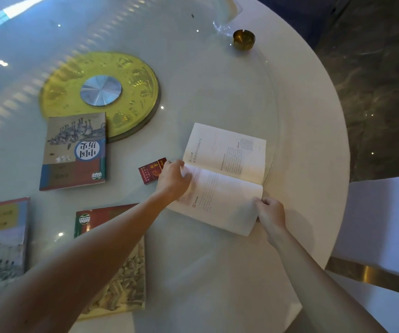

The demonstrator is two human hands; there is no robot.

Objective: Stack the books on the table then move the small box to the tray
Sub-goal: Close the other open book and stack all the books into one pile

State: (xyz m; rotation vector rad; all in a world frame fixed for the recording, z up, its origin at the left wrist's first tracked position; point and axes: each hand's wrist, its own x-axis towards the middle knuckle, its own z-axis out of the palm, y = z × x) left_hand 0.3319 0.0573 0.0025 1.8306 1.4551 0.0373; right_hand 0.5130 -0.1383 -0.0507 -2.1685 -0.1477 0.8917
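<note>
Small box (152, 171) seemingly touching left fingers (181, 168).

A round white table (309, 131) stands on dark marble floor (381, 80), ceiling lights reflected.

Round table (301, 121): 4 books (74, 152), small box (151, 170), ashtray (243, 40).

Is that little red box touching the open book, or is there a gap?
Cannot tell. In the head view, the left hand lies over the spot where the small red box would meet the open book.
</note>
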